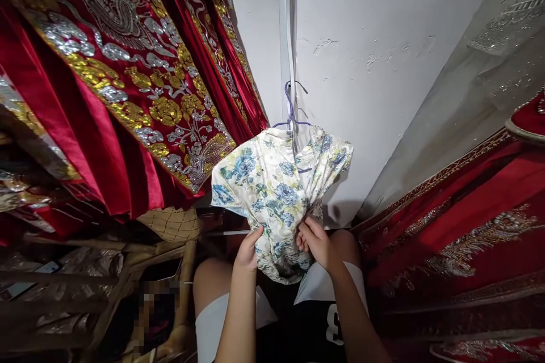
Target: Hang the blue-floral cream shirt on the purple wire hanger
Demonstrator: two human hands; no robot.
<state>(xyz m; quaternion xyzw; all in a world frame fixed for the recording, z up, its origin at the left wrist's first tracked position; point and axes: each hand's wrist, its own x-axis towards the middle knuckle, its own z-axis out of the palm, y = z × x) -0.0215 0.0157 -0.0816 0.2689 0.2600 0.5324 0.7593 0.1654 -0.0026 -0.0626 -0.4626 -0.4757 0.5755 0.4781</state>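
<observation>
A short-sleeved white blouse [276, 187] with blue and yellow-green flowers hangs on a thin purple hanger [291, 116]. My left hand [249, 248] grips the blouse at its left side near the waist, thumb on the front and the other fingers hidden behind the cloth. At the lower front, on the right, my right hand [314, 240] pinches the cloth just under the V-shaped neck opening. Its fingers are curled, and whether a button or tie is between them cannot be made out. Below my hands the hem is bunched up over my lap.
Red gowns [170, 91] with gold and silver sequins hang at left; another beaded red garment [464, 227] is at right. The hanger hooks by a vertical strip [288, 22] on the white wall [366, 28]. A bamboo frame [187, 272] stands at lower left.
</observation>
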